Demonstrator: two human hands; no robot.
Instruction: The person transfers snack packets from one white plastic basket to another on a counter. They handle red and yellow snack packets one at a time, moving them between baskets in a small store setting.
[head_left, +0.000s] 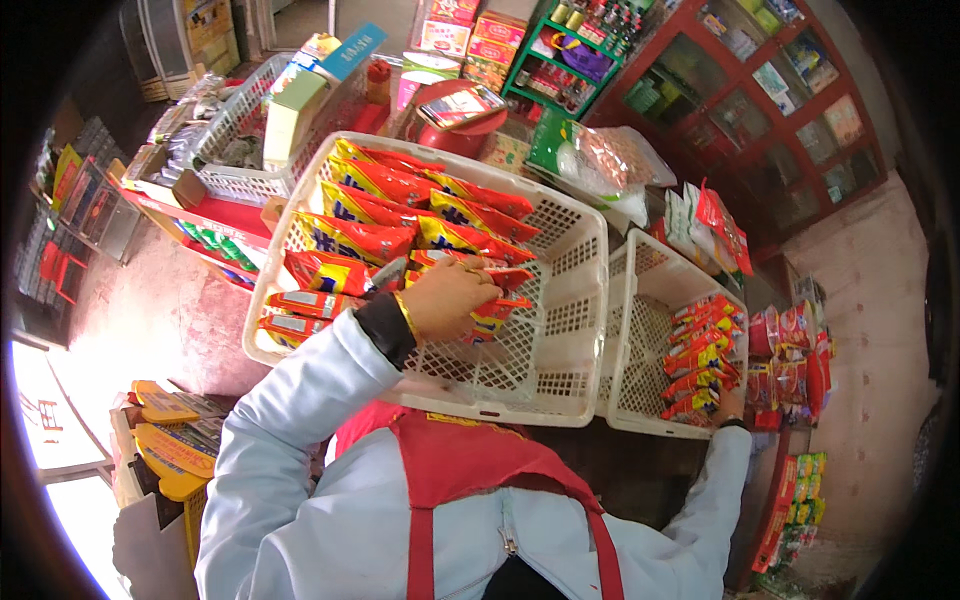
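Observation:
A large white plastic basket (576, 300) stands before me, with rows of red and yellow plastic packets (379, 182) along its far and left sides. My left hand (452, 298) reaches over the near packets, fingers bent and touching a red packet (491, 309). Its thumb and palm side are hidden, so a grip cannot be made out. To the right stands a second white plastic basket (637, 375), holding one row of smaller red and yellow packets (701, 352). My right hand (729, 407) is at the near end of that row, by the basket's right wall, its fingers mostly hidden.
A smartphone (461, 107) lies on a round red object (457, 139) beyond the large basket. At the far left is a grey crate (247, 180) with cartons. A clear bag of nuts or beans (619, 154) sits behind the baskets, and red packages (784, 360) stand at the right.

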